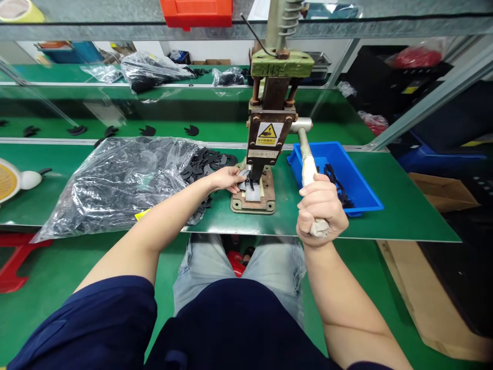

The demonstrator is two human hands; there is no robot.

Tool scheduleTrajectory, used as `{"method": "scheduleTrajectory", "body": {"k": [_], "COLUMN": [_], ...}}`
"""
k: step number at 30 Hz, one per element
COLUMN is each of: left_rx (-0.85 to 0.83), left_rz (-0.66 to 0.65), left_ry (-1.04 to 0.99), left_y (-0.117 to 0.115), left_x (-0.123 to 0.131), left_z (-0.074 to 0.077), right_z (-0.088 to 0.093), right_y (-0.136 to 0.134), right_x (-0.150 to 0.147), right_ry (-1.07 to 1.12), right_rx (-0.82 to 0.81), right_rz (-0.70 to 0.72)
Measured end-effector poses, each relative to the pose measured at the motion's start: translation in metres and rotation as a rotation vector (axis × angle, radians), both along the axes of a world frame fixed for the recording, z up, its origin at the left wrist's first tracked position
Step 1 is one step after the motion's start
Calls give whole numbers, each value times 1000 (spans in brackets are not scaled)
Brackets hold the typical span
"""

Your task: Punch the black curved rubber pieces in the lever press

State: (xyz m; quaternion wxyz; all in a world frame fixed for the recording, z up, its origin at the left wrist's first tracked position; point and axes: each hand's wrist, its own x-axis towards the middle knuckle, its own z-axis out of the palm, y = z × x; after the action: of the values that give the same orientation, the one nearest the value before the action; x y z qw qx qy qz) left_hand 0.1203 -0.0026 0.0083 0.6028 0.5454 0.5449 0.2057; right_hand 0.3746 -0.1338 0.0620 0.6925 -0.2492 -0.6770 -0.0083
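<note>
A hand press [269, 123] with a yellow warning label stands on the green bench. My right hand [320, 209] is closed in a fist round the press lever [307, 159], which is pulled down toward me. My left hand [228, 179] pinches a small dark flat part [244, 179] on the white pad of the press base [254, 201], right under the ram. Its fingertips lie beside the punch.
A clear plastic bag [115, 185] full of black flat parts lies left of the press, with loose ones [206, 162] spilling out. A blue bin [335, 174] with finished parts sits at the right. More bags and parts lie on the conveyor behind. A cardboard box [442, 191] stands right.
</note>
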Motion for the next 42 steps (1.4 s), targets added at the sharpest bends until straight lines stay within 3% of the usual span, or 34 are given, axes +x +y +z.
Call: {"method": "scheduleTrajectory", "body": {"k": [10, 15, 27, 30, 35, 37, 39, 42], "left_rx": [-21, -23, -197, -214, -146, -96, -37, 33], "left_rz": [-110, -77, -10, 31, 86, 117, 134, 122], "left_ry": [-24, -7, 8, -23, -72, -126, -176, -235], "left_y": [14, 10, 8, 4, -7, -16, -30, -58], "left_x": [-10, -7, -3, -1, -1, -6, -14, -28], "left_z": [-8, -6, 3, 4, 1, 2, 8, 25], "right_z": [-2, -3, -2, 25, 106, 119, 105, 41], "right_y": [3, 4, 4, 9, 35, 44, 49, 46], "right_x": [2, -1, -6, -9, -6, 0, 5, 3], "right_ry": [-2, 34, 70, 84, 83, 79, 129, 220], "right_rx": [23, 50, 56, 68, 76, 31, -41, -237], "right_rz": [17, 4, -7, 18, 110, 136, 125, 65]}}
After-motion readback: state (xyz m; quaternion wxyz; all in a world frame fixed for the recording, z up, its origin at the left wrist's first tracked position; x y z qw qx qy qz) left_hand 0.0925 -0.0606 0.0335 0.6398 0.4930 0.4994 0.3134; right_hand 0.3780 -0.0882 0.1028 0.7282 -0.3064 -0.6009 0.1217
